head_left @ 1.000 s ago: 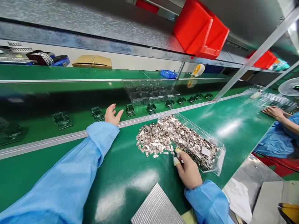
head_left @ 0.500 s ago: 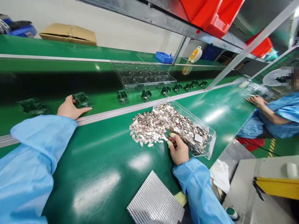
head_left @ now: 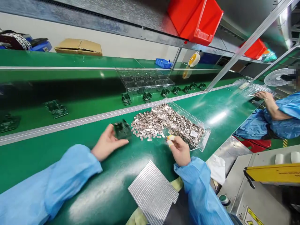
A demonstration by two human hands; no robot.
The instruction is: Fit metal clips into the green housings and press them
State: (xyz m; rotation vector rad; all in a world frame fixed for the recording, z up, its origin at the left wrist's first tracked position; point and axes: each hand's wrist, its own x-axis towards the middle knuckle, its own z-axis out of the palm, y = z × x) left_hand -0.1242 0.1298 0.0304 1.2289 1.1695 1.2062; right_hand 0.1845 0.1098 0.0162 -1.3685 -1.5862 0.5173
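Observation:
My left hand [head_left: 109, 142] grips a green circuit board [head_left: 122, 129] by its edge, raised over the green bench on the near side of the rail. Close by on the right lies a loose heap of small silvery metal pieces [head_left: 147, 125]. They spill from a clear plastic tray [head_left: 206, 140] filled with more of them. My right hand [head_left: 179, 150], with yellowish-white covers on its fingertips, is closed in a pinch at the heap's right edge, beside the tray. Whatever sits between those fingertips is too small to make out.
Circuit boards [head_left: 56, 108] stand in a row beyond the metal rail [head_left: 93, 118], near a clear blister tray [head_left: 145, 82]. A silver gridded sheet [head_left: 153, 190] lies in front of me. Red bins [head_left: 197, 22] hang overhead. A co-worker's hand [head_left: 264, 95] is at far right.
My left hand has lifted the circuit board from beyond the rail and carried it right and nearer, beside the heap. My right hand stays at the heap's edge. The view has shifted a little.

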